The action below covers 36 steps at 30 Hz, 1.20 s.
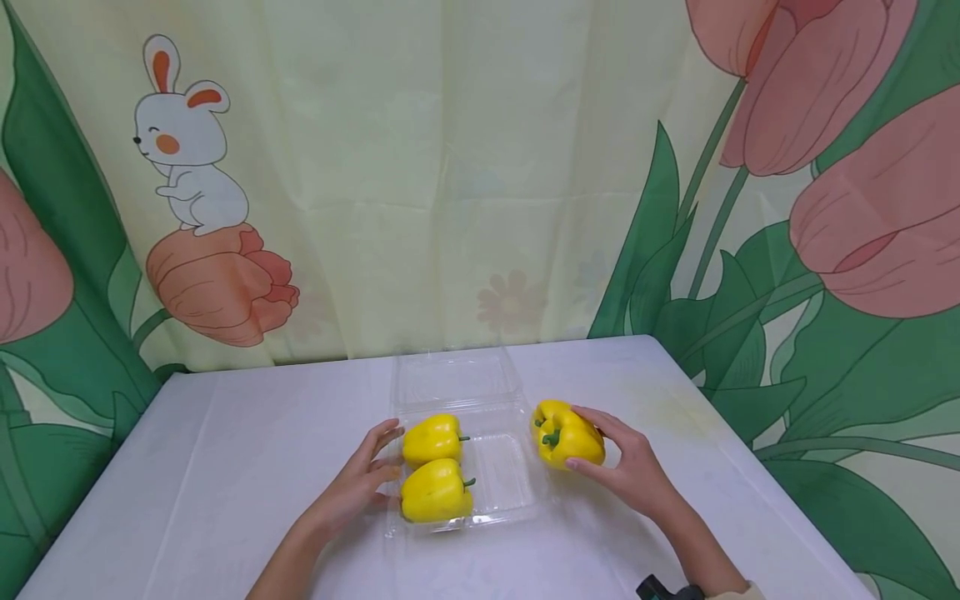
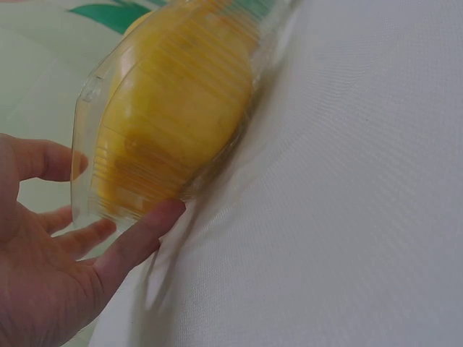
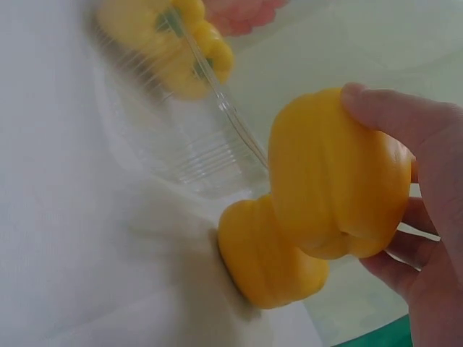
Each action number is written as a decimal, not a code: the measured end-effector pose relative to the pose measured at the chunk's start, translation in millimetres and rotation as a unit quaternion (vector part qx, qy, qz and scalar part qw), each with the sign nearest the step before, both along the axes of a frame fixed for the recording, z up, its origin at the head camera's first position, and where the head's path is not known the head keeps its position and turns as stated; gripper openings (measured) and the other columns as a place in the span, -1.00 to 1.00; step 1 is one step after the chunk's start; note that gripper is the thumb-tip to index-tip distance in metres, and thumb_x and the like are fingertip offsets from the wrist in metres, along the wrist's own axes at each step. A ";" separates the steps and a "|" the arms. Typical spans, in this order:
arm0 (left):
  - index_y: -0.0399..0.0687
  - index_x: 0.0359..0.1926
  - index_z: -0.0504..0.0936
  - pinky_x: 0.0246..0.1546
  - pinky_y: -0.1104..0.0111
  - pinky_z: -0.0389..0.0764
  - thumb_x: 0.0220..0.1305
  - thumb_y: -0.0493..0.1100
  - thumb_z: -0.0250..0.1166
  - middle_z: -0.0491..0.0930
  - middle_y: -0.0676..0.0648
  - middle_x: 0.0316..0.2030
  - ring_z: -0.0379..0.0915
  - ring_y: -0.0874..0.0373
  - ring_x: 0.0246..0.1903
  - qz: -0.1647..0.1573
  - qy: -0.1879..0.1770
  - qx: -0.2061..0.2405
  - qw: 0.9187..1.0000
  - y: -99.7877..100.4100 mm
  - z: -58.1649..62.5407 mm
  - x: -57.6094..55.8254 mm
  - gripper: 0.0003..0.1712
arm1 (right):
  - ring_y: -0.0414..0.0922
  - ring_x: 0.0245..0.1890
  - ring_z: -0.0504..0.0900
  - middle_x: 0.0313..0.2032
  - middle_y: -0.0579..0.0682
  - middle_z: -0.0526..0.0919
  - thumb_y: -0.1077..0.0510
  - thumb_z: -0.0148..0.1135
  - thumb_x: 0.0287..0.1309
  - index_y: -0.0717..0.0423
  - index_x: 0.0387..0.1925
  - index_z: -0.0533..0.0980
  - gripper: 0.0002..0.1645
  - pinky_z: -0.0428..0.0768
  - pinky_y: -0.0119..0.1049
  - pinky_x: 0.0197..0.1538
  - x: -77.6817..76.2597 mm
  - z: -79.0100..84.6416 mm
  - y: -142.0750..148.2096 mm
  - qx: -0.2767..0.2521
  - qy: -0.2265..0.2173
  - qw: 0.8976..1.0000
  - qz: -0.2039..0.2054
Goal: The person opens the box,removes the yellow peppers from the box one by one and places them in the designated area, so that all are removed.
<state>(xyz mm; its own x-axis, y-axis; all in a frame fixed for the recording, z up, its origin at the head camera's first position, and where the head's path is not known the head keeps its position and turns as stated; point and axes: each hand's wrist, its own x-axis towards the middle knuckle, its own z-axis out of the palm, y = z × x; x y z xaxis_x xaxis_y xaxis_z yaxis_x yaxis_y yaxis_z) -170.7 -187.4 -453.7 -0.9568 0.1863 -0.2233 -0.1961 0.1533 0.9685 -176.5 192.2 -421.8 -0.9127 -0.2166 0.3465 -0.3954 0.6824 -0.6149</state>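
Observation:
A clear plastic clamshell container [image 1: 502,475] lies on the table with its lid folded back. In its left half sit two yellow bell peppers, the upper one [image 1: 429,440] and the lower one [image 1: 435,492], stems toward the right. My left hand [image 1: 360,483] holds the container's left side, fingers and thumb spread along the wall in the left wrist view. To the right of the container, my right hand [image 1: 630,467] grips a third yellow bell pepper [image 3: 333,173] between thumb and fingers. Another yellow bell pepper [image 3: 264,260] rests on the table just behind it, partly hidden.
The transparent lid [image 1: 453,379] lies toward the table's back edge. A white cloth covers the table [image 1: 247,450]. Behind stands a curtain [image 1: 450,167] printed with tulips and a rabbit. A dark device [image 1: 667,588] is on the right wrist.

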 end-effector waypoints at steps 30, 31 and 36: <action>0.22 0.46 0.03 -0.12 0.03 0.67 0.27 -0.26 0.10 -0.02 -0.10 0.50 0.11 -0.32 0.38 -0.003 0.008 -0.002 1.000 -0.1 -1.2 -0.4 -0.21 | 0.01 0.17 0.55 0.22 -0.01 0.55 -0.13 0.45 -0.04 -0.08 0.25 0.44 -0.22 0.59 0.01 0.11 6.2 -6.6 9.4 0.009 -0.016 1.000 -0.015; 0.22 0.45 0.03 -0.12 0.03 0.67 0.27 -0.26 0.10 -0.02 -0.11 0.50 0.10 -0.32 0.38 -0.003 0.007 -0.001 1.000 -0.1 -1.1 -0.4 -0.21 | 0.02 0.17 0.55 0.22 0.00 0.55 -0.13 0.45 -0.04 -0.08 0.25 0.44 -0.22 0.59 0.02 0.11 6.4 -7.1 9.8 0.008 -0.017 1.000 -0.015; 0.21 0.45 0.03 -0.12 0.03 0.68 0.27 -0.27 0.09 -0.01 -0.11 0.50 0.11 -0.32 0.38 -0.004 0.010 0.000 1.000 -0.2 -0.8 -0.9 -0.22 | 0.02 0.17 0.54 0.22 0.00 0.54 -0.14 0.45 -0.05 -0.09 0.25 0.44 -0.22 0.59 0.03 0.11 6.4 -9.1 12.0 0.005 -0.019 1.000 -0.015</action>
